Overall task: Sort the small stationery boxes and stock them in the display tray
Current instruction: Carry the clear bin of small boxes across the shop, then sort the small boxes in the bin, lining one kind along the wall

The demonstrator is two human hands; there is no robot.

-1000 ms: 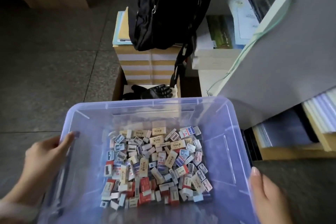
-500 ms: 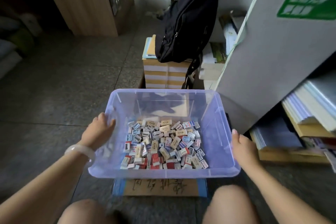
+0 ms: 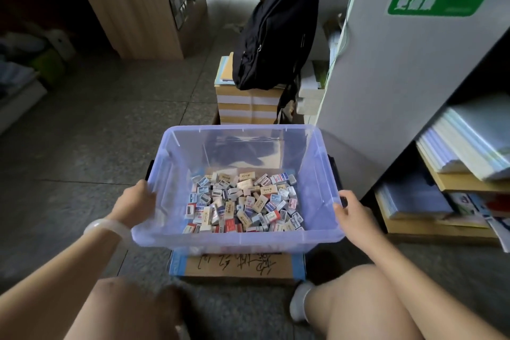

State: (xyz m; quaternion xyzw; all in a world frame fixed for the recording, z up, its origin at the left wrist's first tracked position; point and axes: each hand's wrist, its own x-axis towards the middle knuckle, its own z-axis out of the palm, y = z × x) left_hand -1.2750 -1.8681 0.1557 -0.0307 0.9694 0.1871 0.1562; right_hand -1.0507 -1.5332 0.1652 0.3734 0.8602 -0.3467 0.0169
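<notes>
A clear bluish plastic bin (image 3: 234, 240) stands on a cardboard box (image 3: 237, 265) in front of my knees. Several small stationery boxes (image 3: 242, 201), white, tan, blue and red, lie jumbled on its bottom. My left hand (image 3: 135, 201), with a pale bangle on the wrist, grips the bin's left rim. My right hand (image 3: 353, 211) grips the right rim. The fingertips of both hands are hidden behind the bin's walls.
A grey shelf unit (image 3: 386, 63) with stacked paper (image 3: 463, 143) and books stands close on the right. Beyond the bin a black backpack (image 3: 276, 30) rests on a striped carton (image 3: 245, 105). A wooden cabinet (image 3: 132, 3) stands at the back left on the stone floor (image 3: 91, 141).
The view has pulled back and up from the bin, so my arms and knees show. Both hands stay on the bin's sides; the bin now sits lower on the cardboard box.
</notes>
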